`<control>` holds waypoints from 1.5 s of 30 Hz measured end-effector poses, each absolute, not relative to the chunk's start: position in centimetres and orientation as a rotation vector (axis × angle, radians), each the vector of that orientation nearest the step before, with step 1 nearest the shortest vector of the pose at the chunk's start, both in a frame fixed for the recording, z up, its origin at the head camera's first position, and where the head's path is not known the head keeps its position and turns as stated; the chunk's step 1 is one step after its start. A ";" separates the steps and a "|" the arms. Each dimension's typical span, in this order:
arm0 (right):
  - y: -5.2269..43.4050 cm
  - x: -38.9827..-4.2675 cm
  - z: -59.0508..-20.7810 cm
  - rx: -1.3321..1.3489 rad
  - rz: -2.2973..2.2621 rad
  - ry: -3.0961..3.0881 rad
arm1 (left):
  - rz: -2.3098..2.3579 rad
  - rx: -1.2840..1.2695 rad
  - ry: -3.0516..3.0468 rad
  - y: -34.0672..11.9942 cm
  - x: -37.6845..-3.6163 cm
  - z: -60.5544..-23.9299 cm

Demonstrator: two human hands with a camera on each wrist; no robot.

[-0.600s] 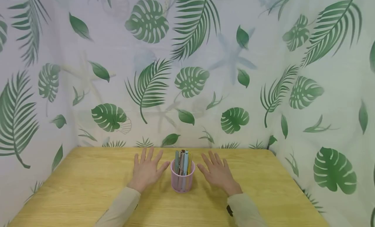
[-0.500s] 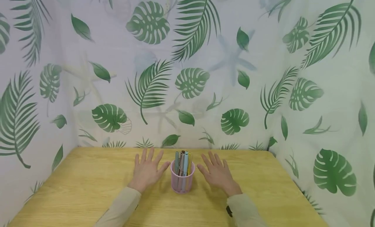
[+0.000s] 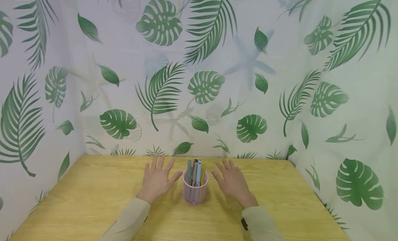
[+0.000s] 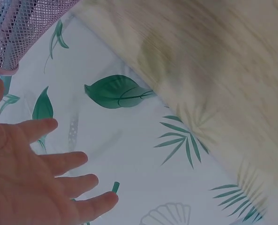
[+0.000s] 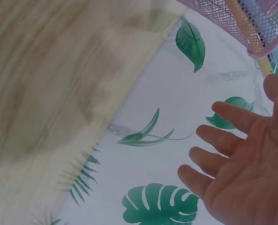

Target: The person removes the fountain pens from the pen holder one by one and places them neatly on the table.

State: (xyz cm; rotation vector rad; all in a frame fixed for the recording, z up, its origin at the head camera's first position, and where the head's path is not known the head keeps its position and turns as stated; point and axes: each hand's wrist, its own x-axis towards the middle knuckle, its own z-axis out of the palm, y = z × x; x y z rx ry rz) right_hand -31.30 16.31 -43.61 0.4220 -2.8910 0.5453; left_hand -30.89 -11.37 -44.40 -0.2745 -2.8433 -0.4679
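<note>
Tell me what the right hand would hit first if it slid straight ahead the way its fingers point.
Probably nothing on the wooden table: the right hand points past the pink mesh pen cup, toward the leaf-print curtain.

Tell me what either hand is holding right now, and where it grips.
Nothing: the left hand and right hand lie open beside the pink mesh pen cup.

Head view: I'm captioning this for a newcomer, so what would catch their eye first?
The pink mesh pen cup filled with pens stands mid-table, near the far edge of the wooden table. The left hand and right hand lie spread and open on either side of it. Behind, a leaf-print curtain walls off the table.
</note>
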 end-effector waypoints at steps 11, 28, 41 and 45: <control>15.9 -31.0 -43.9 0.316 0.968 -2.728 | -0.813 -0.245 -2.668 -11.1 -31.0 -44.4; 15.6 -31.8 -44.7 0.258 1.908 -2.327 | -1.604 -0.339 -2.445 -10.9 -30.9 -44.5; 14.2 -32.8 -45.3 0.294 2.024 -2.158 | -1.732 -0.562 -2.406 -10.9 -30.8 -44.7; 13.9 -32.8 -45.7 0.273 2.015 -2.166 | -1.715 -0.624 -2.425 -10.6 -30.9 -45.0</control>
